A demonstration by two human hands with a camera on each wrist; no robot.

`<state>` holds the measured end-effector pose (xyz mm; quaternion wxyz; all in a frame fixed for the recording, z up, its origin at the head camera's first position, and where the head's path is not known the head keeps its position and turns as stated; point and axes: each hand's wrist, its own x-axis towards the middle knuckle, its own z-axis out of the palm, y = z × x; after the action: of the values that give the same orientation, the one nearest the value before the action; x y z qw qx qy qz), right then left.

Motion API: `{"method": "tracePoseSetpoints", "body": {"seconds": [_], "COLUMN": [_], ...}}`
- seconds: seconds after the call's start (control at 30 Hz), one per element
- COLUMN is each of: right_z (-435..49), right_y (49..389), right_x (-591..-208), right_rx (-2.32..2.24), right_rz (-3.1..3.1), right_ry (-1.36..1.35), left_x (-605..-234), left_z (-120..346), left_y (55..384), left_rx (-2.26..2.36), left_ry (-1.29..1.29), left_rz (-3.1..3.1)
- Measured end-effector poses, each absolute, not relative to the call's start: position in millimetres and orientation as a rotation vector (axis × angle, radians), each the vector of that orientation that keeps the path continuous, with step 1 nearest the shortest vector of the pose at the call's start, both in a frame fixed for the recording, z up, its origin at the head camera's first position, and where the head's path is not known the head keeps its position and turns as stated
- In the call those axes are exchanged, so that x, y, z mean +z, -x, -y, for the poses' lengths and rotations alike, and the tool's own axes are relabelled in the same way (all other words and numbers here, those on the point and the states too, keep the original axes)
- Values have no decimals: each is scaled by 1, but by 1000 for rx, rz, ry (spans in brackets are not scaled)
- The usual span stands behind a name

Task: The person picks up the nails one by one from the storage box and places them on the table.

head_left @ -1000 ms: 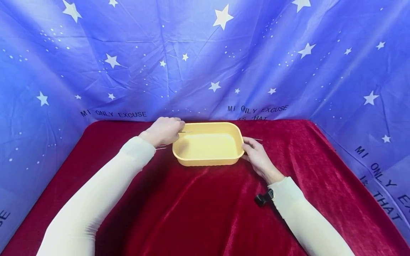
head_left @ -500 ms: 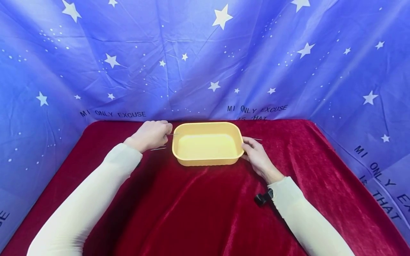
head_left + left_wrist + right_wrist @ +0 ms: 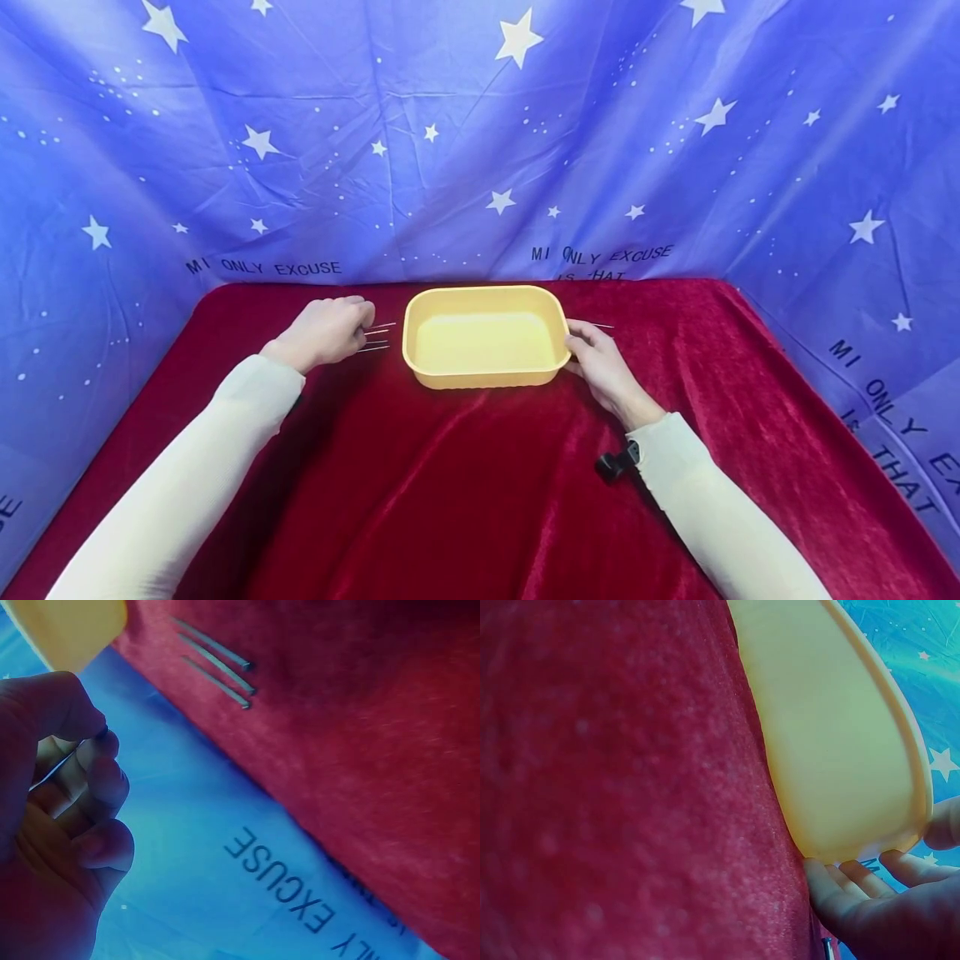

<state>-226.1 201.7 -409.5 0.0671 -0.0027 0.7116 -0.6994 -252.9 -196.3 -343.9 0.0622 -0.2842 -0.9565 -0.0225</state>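
Observation:
My left hand (image 3: 322, 333) is left of a yellow plastic box (image 3: 487, 379), raised and apart from it. In the left wrist view its thumb and index finger pinch a nail (image 3: 57, 765) by the head end, the shank running back behind the fingers. Three more nails (image 3: 216, 661) lie side by side on the red cloth near this hand. At the box's right end my right hand (image 3: 609, 371) holds it, thumb at the rim and fingers against the outer wall. No items show inside the box.
Another thin nail (image 3: 603, 326) lies just beyond the right hand. Red velvet cloth (image 3: 465, 492) covers the table. A blue star-printed curtain (image 3: 450, 183) hangs around its back and sides. A black wrist camera (image 3: 617, 465) sits below the right sleeve.
My left hand has moved left and slightly down, from above the box's left end to beside it, bringing the nail out over the cloth. The right hand and box have stayed put.

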Motion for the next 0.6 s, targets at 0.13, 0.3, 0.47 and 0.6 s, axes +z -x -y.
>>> {"method": "tracePoseSetpoints", "body": {"seconds": [0.13, 0.3, 0.47, 0.6], "right_z": [-201, -201, -201, -201], "right_y": [226, 226, 226, 226], "right_x": [-409, -409, -409, -410], "right_rx": [-2108, -2107, -2109, -2114], "right_rz": [-2137, -2135, -2133, -2133], "right_ry": [3, -2, 3, 3], "left_x": [-353, -365, -375, -380], "left_z": [201, 204, 206, 207], "left_y": [250, 248, 247, 247], "left_rx": [-74, -75, -83, -80], "left_ry": [839, 839, 863, 871], "left_rz": [2918, 2924, 2899, 2890]}}
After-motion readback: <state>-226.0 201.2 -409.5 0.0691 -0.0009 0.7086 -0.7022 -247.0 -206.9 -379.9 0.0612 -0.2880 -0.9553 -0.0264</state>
